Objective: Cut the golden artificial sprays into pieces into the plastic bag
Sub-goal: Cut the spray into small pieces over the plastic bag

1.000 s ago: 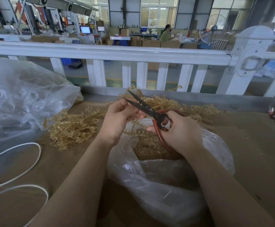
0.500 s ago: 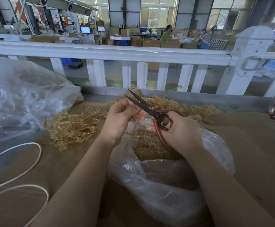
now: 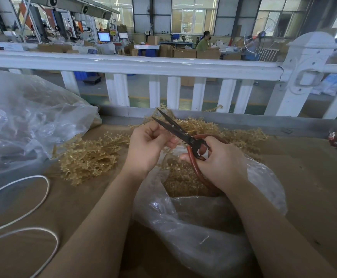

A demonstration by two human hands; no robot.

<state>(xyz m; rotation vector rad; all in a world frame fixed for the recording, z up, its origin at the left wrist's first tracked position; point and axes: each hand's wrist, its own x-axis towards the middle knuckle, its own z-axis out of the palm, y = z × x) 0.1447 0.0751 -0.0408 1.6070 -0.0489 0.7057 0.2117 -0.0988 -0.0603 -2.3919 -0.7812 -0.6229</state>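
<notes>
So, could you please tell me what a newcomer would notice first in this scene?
Probably the black-bladed scissors with red-brown handles, gripped by the right hand at centre with blades slightly parted, while the left hand pinches a thin golden sprig beside them. Below the hands gapes a clear plastic bag holding cut golden pieces, and a heap of golden artificial sprays lies on the brown table to the left.

Soft window daylight, wide-angle edge distortion

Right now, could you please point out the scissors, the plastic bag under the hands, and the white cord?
scissors (image 3: 172, 128): head view, on the dark blades.
plastic bag (image 3: 185, 217): head view, on its crumpled near wall.
white cord (image 3: 43, 193): head view, on the upper loop's curve.
</notes>
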